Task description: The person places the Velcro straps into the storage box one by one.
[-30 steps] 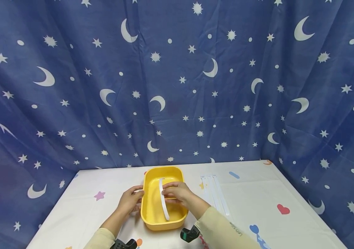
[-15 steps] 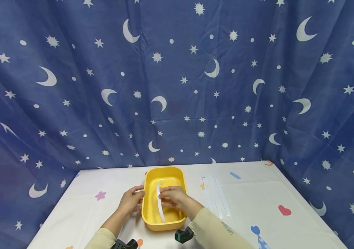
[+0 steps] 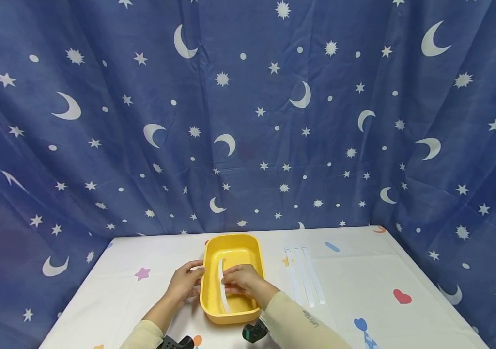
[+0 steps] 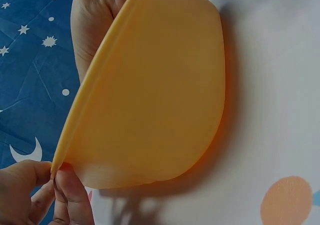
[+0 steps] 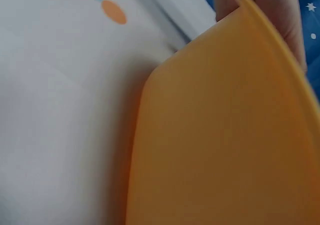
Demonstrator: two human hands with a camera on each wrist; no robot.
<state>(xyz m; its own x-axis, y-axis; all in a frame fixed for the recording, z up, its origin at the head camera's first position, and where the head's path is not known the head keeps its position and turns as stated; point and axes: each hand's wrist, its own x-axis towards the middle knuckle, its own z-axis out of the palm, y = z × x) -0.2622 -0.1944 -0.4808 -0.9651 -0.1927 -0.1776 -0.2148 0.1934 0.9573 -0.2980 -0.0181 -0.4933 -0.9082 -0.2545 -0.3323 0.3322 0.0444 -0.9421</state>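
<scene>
A yellow basin [image 3: 230,318] with rounded corners stands on the table in the head view. My left hand [image 3: 187,281] is at its left side; in the left wrist view its thumb and fingers pinch the rim. Inside the basin my right hand [image 3: 244,281] pinches a thin white strap [image 3: 224,293] between thumb and fingers. The strap runs lengthwise, bowed slightly, left of the basin's middle. The basin wall [image 5: 215,135] fills much of the right wrist view and hides the strap there.
Several white straps [image 3: 304,276] lie side by side on the table to the right of the basin. The white tablecloth [image 3: 361,271] carries coloured prints. Behind the table hangs a blue curtain [image 3: 256,150] with moons and stars.
My right hand has shifted left and a little nearer within the basin, carrying the strap with it. My left hand has stayed at the rim.
</scene>
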